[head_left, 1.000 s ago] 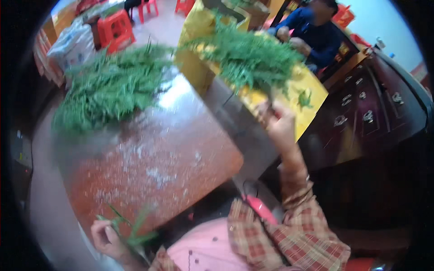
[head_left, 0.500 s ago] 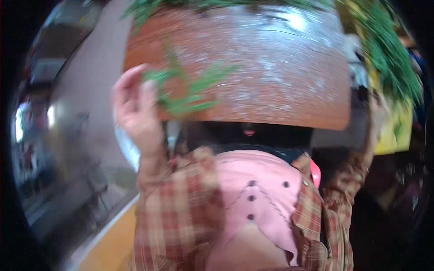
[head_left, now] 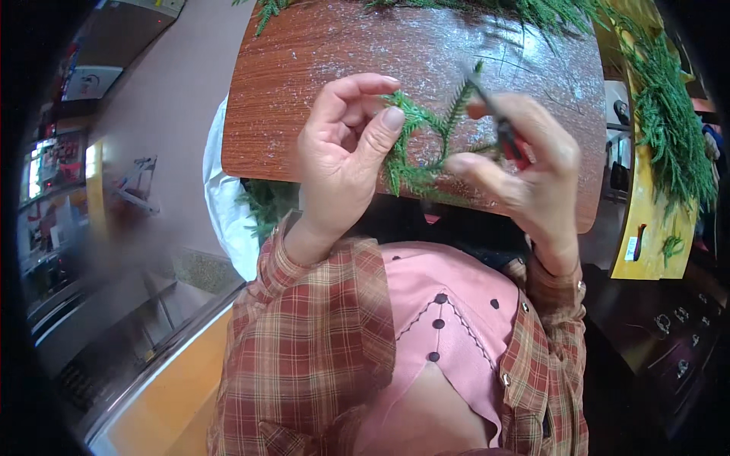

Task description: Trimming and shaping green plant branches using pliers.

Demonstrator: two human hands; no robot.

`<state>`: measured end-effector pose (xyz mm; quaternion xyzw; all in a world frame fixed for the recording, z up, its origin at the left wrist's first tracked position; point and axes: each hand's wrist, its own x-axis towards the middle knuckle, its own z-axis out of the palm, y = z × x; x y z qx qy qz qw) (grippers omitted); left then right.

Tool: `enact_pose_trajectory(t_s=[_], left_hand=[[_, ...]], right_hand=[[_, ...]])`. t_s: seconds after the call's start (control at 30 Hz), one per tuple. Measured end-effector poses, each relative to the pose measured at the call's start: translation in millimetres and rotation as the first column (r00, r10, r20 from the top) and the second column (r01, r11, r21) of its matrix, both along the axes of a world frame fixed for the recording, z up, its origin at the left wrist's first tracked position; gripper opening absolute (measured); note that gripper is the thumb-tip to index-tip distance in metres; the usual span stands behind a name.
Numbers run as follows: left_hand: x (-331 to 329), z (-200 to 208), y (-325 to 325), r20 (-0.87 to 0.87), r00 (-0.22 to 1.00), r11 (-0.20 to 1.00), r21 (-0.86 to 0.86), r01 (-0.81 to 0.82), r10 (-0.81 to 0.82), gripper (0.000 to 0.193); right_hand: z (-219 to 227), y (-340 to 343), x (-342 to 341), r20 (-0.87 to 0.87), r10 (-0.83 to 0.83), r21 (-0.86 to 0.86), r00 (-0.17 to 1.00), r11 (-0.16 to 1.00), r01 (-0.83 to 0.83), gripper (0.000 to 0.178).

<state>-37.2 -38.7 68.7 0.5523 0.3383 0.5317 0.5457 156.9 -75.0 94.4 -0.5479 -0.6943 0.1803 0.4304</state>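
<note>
A sprig (head_left: pixel 415 118) pinched in the left hand (head_left: pixel 340 152), a tool (head_left: pixel 514 140) in the right (head_left: pixel 536 163).
The left thumb and fingertips press on the sprig's left side, its branches fanning rightward between the hands; the right fingers wrap the tool's red handle, its dark end beside the upper branch, and whether the right thumb touches the sprig I cannot tell; beneath lies the table's (head_left: pixel 262 114) near edge, with greens (head_left: pixel 532 11) along its far side and a leafy pile (head_left: pixel 669 129) on a yellow surface (head_left: pixel 658 254) to the right.

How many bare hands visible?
2: left hand, left of centre, holding a green feathery sprig; right hand, right of centre, holding a red-handled dark metal tool. Others may be hidden.
</note>
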Motion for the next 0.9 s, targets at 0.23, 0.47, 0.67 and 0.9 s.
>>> enact_pose_trajectory(t_s=[0.23,0.47,0.67,0.9], left_hand=[[-2.2,-4.2,6.4,0.169,0.983,0.972,-0.206,0.11,-0.075,0.035],[-17.6,-11.2,13.7,0.231,0.948,0.903,-0.322,0.285,-0.217,0.045],[-27.1,-23.4,13.2,0.165,0.958,0.926,-0.259,0.273,-0.236,0.048],[-60.3,-19.9,-4.2,0.273,0.903,0.838,-0.354,0.415,-0.331,0.049]], right_hand=[[-16.6,17.2,-16.1,-0.038,-0.006,-0.093,0.999,0.996,0.003,0.018],[-24.0,24.9,-21.6,0.094,-0.067,0.055,0.993,0.997,0.062,0.019],[-26.5,23.0,-23.9,0.17,-0.078,0.188,0.982,0.981,0.046,0.022],[-18.2,1.6,-55.1,0.253,-0.119,0.101,0.96,0.99,0.096,0.024]])
